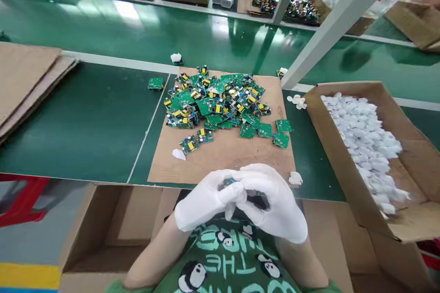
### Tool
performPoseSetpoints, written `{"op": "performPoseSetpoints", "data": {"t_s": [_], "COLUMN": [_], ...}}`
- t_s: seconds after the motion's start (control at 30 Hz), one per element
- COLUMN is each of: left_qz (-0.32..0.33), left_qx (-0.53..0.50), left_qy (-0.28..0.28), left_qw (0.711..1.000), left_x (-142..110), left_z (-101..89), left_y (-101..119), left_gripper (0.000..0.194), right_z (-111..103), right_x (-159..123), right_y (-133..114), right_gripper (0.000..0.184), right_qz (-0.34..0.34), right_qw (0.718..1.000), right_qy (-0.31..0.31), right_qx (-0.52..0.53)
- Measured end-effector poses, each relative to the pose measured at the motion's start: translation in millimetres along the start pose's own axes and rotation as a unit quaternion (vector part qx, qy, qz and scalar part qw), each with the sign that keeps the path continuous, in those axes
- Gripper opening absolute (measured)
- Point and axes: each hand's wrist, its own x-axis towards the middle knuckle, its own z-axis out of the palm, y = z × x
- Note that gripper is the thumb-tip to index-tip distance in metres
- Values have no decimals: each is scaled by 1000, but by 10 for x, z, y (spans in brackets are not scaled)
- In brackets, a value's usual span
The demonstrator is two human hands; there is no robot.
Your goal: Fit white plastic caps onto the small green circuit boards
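at the lower centre of the frame the gloved left hand and right hand meet, fingers closed around a half-hidden piece, apparently midway through its handling. a large heap of green boards lies at centre, seemingly left to do, while a white-topped piece above it looks already done

Circuit boards on cardboard sheet, carton to their right
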Motion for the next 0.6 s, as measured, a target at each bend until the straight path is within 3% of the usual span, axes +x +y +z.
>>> {"op": "performPoseSetpoints", "data": {"t_s": [0.13, 0.27, 0.43, 0.6], "left_qz": [-23, -8, -7, 2], "left_qx": [-81, -116, -88, -174], "left_qy": [-28, -54, -26, -28], "left_qw": [996, 992, 996, 984], "left_x": [23, 28, 40, 55], "left_z": [50, 61, 120, 195], "left_y": [-31, -20, 18, -26], "left_gripper": [52, 54, 45, 48], "right_z": [23, 75, 133, 181], "right_x": [16, -5, -9, -14], "right_y": [83, 122, 128, 101], "right_gripper": [37, 38, 37, 34], "right_qz": [-64, -56, -84, -69], "right_qw": [997, 995, 993, 989], "right_qy": [13, 42, 69, 103], "right_qx": [39, 65, 52, 79]}}
